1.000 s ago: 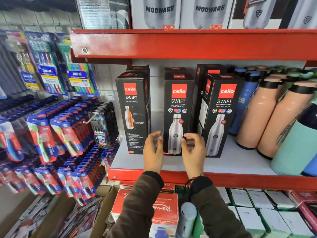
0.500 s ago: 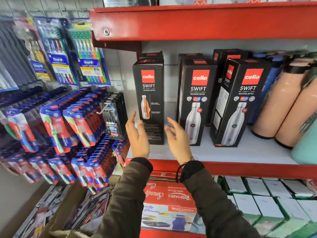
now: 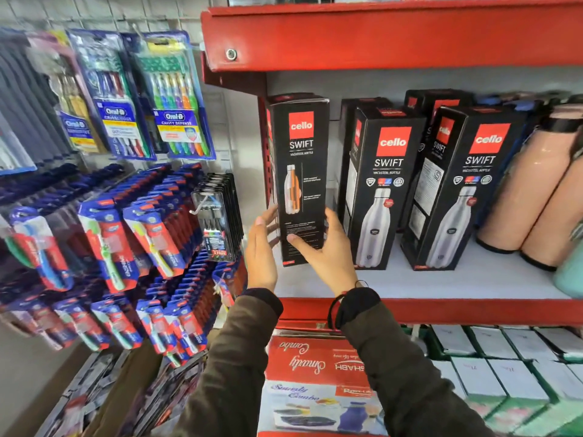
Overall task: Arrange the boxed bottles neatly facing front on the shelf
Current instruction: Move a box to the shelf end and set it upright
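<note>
Boxes (image 3: 383, 184) on shelf (image 3: 441, 282), toothbrushes (image 3: 132, 234) left.

Glossy black cardboard boxes (image 3: 301, 181) stand on a smooth white shelf (image 3: 457, 279) edged in glossy red-painted metal.

Left hand (image 3: 260, 250): a second ago on the left side of the middle boxed bottle (image 3: 380, 187); half a second ago open in the air before the shelf (image 3: 441, 282); now flat against the left side of the leftmost boxed bottle (image 3: 299, 171). Right hand (image 3: 328, 250): formerly on the middle box's right side, now clasping the leftmost box low down, thumb across its front. Middle box: released, standing free. Camera: shifted left and nearer; upper-shelf boxes mostly out of frame.
</note>
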Demonstrator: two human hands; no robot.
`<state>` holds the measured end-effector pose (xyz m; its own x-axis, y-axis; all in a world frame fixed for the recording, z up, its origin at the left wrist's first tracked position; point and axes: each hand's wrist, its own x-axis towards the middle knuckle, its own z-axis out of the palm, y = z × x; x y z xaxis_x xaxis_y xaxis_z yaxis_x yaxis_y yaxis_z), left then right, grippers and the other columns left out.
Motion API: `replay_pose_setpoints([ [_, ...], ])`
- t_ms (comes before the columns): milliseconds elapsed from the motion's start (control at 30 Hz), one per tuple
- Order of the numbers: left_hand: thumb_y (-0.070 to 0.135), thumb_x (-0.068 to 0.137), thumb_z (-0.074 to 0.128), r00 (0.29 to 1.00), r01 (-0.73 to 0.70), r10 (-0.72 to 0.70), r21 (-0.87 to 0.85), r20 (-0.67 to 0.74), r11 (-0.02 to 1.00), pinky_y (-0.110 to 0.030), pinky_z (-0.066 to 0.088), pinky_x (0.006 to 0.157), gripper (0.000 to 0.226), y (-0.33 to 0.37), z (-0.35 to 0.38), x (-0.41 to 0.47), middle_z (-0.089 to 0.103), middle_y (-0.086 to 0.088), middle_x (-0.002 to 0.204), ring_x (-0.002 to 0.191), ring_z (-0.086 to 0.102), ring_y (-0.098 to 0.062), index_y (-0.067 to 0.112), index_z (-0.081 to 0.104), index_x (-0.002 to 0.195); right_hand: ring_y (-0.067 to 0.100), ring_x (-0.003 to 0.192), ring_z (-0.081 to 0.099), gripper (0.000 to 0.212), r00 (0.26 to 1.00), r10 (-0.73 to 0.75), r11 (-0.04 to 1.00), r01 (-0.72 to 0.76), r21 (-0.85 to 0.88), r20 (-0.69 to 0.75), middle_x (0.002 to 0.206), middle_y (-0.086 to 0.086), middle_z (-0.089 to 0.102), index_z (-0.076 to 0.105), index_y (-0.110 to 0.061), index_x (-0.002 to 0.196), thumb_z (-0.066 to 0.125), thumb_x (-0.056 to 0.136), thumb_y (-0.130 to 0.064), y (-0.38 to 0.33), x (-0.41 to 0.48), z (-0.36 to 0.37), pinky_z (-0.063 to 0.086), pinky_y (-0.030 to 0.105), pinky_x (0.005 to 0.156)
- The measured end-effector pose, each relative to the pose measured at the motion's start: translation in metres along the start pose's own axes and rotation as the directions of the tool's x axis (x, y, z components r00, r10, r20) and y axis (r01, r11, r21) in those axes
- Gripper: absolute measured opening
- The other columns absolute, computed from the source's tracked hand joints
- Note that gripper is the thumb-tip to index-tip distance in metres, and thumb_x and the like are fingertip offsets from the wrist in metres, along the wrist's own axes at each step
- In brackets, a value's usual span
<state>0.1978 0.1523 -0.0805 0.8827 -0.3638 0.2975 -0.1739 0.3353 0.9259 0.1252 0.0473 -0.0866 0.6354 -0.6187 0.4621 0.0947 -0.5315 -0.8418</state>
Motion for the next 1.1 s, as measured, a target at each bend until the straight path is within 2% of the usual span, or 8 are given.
replay_pose_setpoints([
  [133, 0.043, 0.104, 0.033, 0.998, -0.066, 0.066, 0.009, -0.009, 0.998, -0.029, 0.056, 0.085, 0.045, 0.001, -0.004, -0.001, 0.069, 0.01, 0.125, 0.109, 0.065, -0.016, 0.025, 0.07, 0.122, 0.005, 0.108, 0.067, 0.082, 0.996, 0.006, 1.0, -0.005, 0.007, -0.089, 0.117, -0.011, 0.07, 0.048, -0.031, 0.129, 0.087, 0.061, -0.055, -0.006, 0.004, 0.003, 0.056, 0.028, 0.094],
  [267, 0.031, 0.108, 0.034, 0.988, -0.156, 0.157, 0.065, -0.01, 0.986, -0.048, 0.052, 0.102, 0.038, -0.004, -0.008, 0.001, 0.068, 0.002, 0.126, 0.118, 0.062, -0.024, 0.022, 0.068, 0.121, -0.004, 0.1, 0.068, 0.075, 0.993, -0.001, 1.0, 0.003, 0.02, -0.116, 0.108, -0.017, 0.072, 0.054, -0.035, 0.122, 0.089, 0.058, -0.05, -0.007, 0.005, 0.0, 0.055, 0.014, 0.085],
  [433, 0.02, 0.107, 0.04, 0.995, -0.078, 0.085, 0.125, -0.051, 0.989, -0.037, 0.037, 0.12, 0.035, -0.007, -0.012, 0.019, 0.059, 0.008, 0.135, 0.124, 0.055, 0.002, 0.016, 0.056, 0.137, -0.011, 0.1, 0.066, 0.067, 0.997, -0.021, 0.996, 0.028, 0.08, -0.08, 0.107, -0.028, 0.07, 0.054, -0.036, 0.122, 0.088, 0.064, -0.037, -0.01, 0.004, -0.002, 0.048, 0.002, 0.081],
  [533, 0.02, 0.107, 0.038, 0.998, -0.017, 0.008, 0.146, 0.064, 0.989, -0.041, 0.036, 0.121, 0.037, -0.008, -0.016, 0.029, 0.059, 0.0, 0.14, 0.131, 0.054, -0.012, 0.012, 0.057, 0.138, -0.008, 0.106, 0.065, 0.067, 0.998, -0.041, 0.996, 0.044, 0.081, -0.041, 0.111, -0.031, 0.067, 0.053, -0.039, 0.126, 0.086, 0.068, -0.032, -0.009, 0.006, -0.003, 0.048, 0.007, 0.089],
  [700, 0.025, 0.107, 0.038, 0.995, 0.072, -0.082, 0.158, 0.055, 0.985, -0.053, 0.034, 0.12, 0.043, -0.016, -0.018, 0.032, 0.051, -0.012, 0.15, 0.142, 0.047, -0.028, 0.011, 0.047, 0.147, 0.007, 0.135, 0.052, 0.096, 0.998, -0.017, 0.998, 0.013, 0.057, 0.063, 0.147, -0.011, 0.053, 0.026, -0.032, 0.156, 0.079, 0.076, -0.031, 0.001, 0.008, -0.004, 0.042, 0.036, 0.115],
  [800, 0.023, 0.106, 0.04, 0.998, 0.046, -0.052, 0.132, 0.046, 0.99, -0.056, 0.038, 0.117, 0.039, -0.017, -0.017, 0.027, 0.055, -0.015, 0.145, 0.137, 0.051, -0.03, 0.01, 0.049, 0.142, 0.012, 0.144, 0.042, 0.086, 0.996, -0.017, 0.999, 0.013, 0.045, 0.09, 0.157, -0.004, 0.042, 0.023, -0.029, 0.158, 0.071, 0.087, -0.022, 0.005, 0.009, -0.003, 0.035, 0.042, 0.12],
  [933, 0.019, 0.105, 0.045, 0.999, 0.015, -0.018, 0.103, 0.029, 0.995, -0.056, 0.039, 0.116, 0.036, -0.018, -0.012, 0.019, 0.056, -0.009, 0.144, 0.137, 0.051, -0.026, 0.014, 0.051, 0.14, 0.012, 0.141, 0.047, 0.065, 0.997, -0.041, 0.999, 0.039, 0.036, 0.058, 0.155, 0.0, 0.047, 0.033, -0.025, 0.155, 0.058, 0.097, -0.009, 0.008, 0.01, -0.004, 0.039, 0.041, 0.118],
  [1100, 0.019, 0.105, 0.045, 0.998, -0.054, 0.049, 0.131, 0.039, 0.99, -0.05, 0.041, 0.116, 0.034, -0.024, -0.01, 0.014, 0.059, -0.001, 0.14, 0.134, 0.054, -0.018, 0.016, 0.051, 0.139, 0.006, 0.135, 0.05, 0.062, 0.997, -0.044, 0.999, 0.042, 0.032, 0.068, 0.149, -0.009, 0.05, 0.035, -0.021, 0.154, 0.053, 0.098, -0.001, 0.01, 0.006, -0.003, 0.042, 0.027, 0.114],
])
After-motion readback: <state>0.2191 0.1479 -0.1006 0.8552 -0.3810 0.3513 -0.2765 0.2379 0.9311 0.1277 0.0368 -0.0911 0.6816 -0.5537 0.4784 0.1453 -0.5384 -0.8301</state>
